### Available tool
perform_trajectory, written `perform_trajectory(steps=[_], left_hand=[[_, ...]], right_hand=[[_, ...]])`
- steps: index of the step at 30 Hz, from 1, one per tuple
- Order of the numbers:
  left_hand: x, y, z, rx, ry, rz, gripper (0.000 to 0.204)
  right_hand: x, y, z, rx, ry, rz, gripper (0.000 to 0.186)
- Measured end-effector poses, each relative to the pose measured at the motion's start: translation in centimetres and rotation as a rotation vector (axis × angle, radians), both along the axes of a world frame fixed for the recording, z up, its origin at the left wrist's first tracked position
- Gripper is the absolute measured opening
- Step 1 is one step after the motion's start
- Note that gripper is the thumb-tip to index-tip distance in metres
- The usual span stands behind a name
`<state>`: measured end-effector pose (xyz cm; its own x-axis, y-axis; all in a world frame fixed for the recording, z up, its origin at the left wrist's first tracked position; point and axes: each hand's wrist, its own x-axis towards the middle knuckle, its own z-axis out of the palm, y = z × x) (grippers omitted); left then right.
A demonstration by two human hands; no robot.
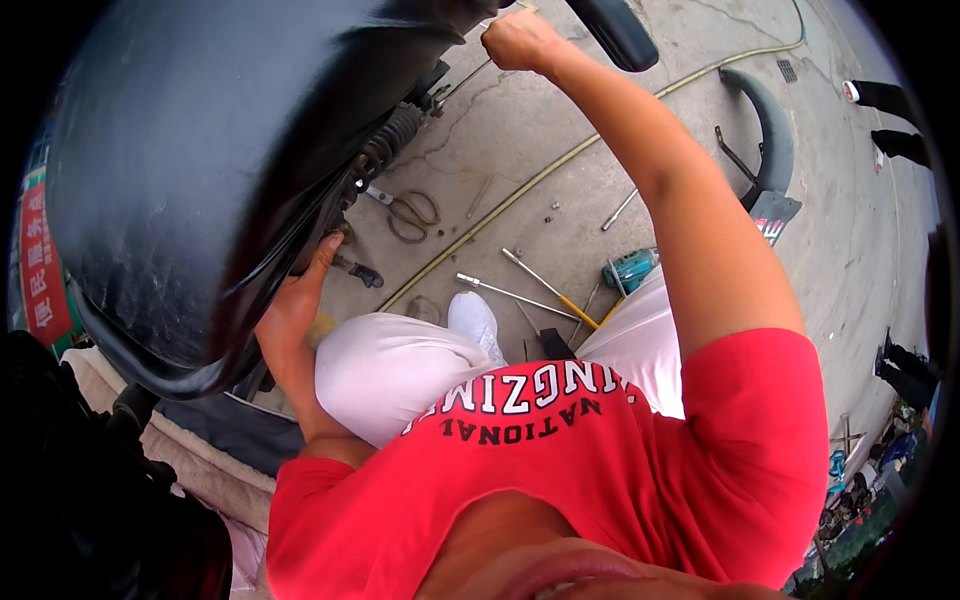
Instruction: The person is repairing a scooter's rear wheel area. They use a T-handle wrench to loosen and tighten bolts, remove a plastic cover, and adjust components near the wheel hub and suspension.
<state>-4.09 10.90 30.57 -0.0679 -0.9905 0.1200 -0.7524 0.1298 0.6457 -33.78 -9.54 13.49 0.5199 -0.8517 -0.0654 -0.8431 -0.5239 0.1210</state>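
A black motorbike or scooter seat [200, 170] fills the upper left, with a dark coil-spring shock absorber [390, 138] below its right edge. My left hand [300, 290] reaches under that edge, its thumb up against dark parts of the frame. Its other fingers are hidden behind the bodywork. Far forward, at the top, my right hand [520, 42] is closed beside the vehicle's front part, near a black rounded grip-like piece [618, 32]. A bit of something pale shows by its fingers, too small to name.
On the concrete lie scissors [412, 215], a long-handled socket wrench [515, 296], a yellow-handled screwdriver [552, 288] and a teal power drill [630, 270]. A yellowish hose [560, 165] crosses the ground. A black curved fender [770, 140] lies right. Other people's legs [890, 100] stand at the right.
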Motion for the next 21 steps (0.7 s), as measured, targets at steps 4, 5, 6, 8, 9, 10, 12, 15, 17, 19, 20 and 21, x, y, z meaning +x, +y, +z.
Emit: perform_trajectory(steps=[4,5,6,8,9,10,12,15,17,19,20,21], left_hand=[[-0.4,-0.5,0.4,0.027,-0.106,0.012,0.042],[-0.2,-0.4,0.3,0.015,-0.108,0.034,0.043],[0.1,-0.4,0.1,0.003,-0.104,0.057,0.044],[1.1,-0.6,-0.5,-0.04,-0.073,0.028,0.038],[1.3,-1.0,-0.7,-0.05,-0.077,0.017,0.041],[1.3,-1.5,-0.8,-0.06,-0.08,0.005,0.044],[1.3,-1.5,-0.7,-0.024,-0.096,0.035,0.048],[0.9,-1.1,-0.5,-0.069,-0.125,0.016,0.05],[1.4,-1.2,-1.1,-0.067,-0.161,0.034,0.053],[1.2,-1.3,-0.7,-0.064,-0.185,0.033,0.054],[1.3,-1.3,-0.8,-0.057,-0.173,0.031,0.055],[1.4,-1.3,-0.9,-0.05,-0.173,0.039,0.055]], right_hand=[[-1.1,-1.5,-2.7,-0.04,-0.068,0.015,0.018],[-1.0,-1.6,-2.9,-0.034,-0.07,0.004,0.019],[-0.8,-1.4,-2.8,-0.019,-0.058,0.007,0.019],[0.0,-1.5,-2.5,0.01,-0.036,0.013,0.018],[-0.3,-1.4,-2.3,0.056,-0.033,0.037,0.019],[-1.1,-1.4,-2.0,0.102,-0.03,0.061,0.019],[-1.9,0.2,-1.7,0.254,-0.06,0.078,0.027],[-3.8,3.7,-0.7,0.59,-0.028,-0.181,0.045],[-4.3,5.8,-0.4,0.617,-0.106,-0.235,0.049],[-5.5,6.8,-1.5,0.584,-0.258,-0.192,0.047],[-5.3,7.4,-1.4,0.57,-0.34,-0.168,0.045],[-5.1,7.6,-1.2,0.514,-0.353,-0.145,0.043]])
